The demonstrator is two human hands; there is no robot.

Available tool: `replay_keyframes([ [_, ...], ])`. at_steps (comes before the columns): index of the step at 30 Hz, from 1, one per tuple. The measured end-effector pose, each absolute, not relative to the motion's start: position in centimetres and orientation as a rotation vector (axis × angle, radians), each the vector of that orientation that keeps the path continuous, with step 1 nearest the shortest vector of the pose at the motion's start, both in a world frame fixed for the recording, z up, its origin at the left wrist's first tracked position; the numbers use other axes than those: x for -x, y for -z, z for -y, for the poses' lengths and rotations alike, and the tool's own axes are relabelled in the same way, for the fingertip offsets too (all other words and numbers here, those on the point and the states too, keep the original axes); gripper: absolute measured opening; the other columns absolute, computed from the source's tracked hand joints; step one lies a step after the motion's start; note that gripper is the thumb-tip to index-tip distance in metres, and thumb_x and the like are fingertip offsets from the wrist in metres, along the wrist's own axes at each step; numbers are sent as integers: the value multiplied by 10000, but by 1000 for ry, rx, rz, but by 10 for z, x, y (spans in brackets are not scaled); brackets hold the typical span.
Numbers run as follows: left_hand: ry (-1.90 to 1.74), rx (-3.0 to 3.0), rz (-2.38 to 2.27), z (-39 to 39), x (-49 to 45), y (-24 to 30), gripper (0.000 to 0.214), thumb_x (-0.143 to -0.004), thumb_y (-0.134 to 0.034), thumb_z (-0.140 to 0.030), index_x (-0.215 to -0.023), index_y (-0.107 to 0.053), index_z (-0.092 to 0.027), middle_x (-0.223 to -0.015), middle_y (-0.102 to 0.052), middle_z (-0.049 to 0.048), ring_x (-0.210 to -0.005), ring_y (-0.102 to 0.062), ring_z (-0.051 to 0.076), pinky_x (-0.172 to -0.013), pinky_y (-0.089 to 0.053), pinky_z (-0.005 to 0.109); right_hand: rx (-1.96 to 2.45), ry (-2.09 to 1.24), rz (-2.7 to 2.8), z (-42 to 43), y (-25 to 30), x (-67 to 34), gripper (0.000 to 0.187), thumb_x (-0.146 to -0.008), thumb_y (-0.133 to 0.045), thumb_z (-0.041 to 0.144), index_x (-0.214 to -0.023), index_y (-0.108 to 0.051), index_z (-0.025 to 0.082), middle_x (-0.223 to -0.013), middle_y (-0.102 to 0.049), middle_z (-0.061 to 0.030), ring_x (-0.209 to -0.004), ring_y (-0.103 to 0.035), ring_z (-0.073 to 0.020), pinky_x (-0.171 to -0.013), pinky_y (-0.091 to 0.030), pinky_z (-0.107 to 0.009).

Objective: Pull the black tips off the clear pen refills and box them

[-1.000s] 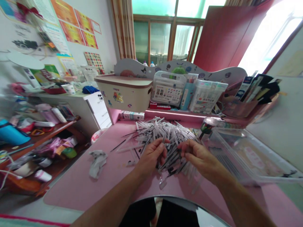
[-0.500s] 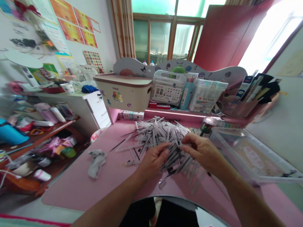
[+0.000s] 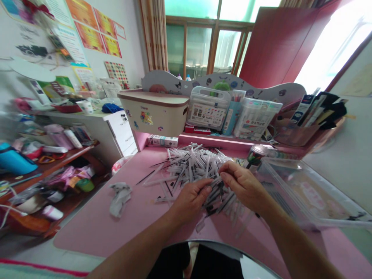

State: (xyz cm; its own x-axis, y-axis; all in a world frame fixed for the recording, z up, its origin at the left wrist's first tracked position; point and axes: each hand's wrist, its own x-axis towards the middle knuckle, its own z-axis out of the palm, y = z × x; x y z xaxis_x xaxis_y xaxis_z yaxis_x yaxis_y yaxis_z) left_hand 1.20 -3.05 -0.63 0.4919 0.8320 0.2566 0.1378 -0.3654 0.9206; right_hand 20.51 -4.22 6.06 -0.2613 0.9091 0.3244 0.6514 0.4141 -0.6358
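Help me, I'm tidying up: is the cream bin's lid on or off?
On: the lid covers the top of the cream bin, its brown edge running along the rim.

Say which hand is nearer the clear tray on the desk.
Right. The right hand is close, left of the tray; the left hand is farther left, beyond the right one.

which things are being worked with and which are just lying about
Being worked with:
pile of clear tubes and thin dark rods
left hand and right hand, both at the pile
probably the clear plastic bin

Just lying about:
crumpled white scrap
cream storage box with stickers
clear handled case
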Motion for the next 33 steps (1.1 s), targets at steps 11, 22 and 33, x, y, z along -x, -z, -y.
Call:
replay_keyframes([
  [11, -986, -1928, -840, 35, -15, 3, 322, -992, -435, -286, -1118, -703, -162, -941, -740, 50, -828, -661, 186, -782, -482, 289, 1300, -688, 1764, 46, -38, -190, 180, -958, -446, 312, -817, -501, 213, -612, -442, 52, -555, -409, -112, -548, -346, -239],
  [22, -941, -2219, -954, 38, -13, 8, 323, -976, -460, -297, -1247, -598, -189, -995, -741, 80, -859, -685, 218, -802, -498, 331, 1427, -776, 1977, 58, -54, -206, 69, -904, -519, 247, -844, -518, 212, -665, -536, 42, -574, -485, -109, -563, -357, -241],
  [33, -1493, -2296, -917, 37, -8, 15, 711, -892, -602, -345, -1491, -238, -222, -1414, -386, 170, -1336, -382, 319, -1106, -350, 513, 1681, 19, 2250, 95, -137, -310, 211, -829, -708, 290, -1035, -755, 296, -948, -749, -62, -799, -674, -201, -699, -434, -353],
])
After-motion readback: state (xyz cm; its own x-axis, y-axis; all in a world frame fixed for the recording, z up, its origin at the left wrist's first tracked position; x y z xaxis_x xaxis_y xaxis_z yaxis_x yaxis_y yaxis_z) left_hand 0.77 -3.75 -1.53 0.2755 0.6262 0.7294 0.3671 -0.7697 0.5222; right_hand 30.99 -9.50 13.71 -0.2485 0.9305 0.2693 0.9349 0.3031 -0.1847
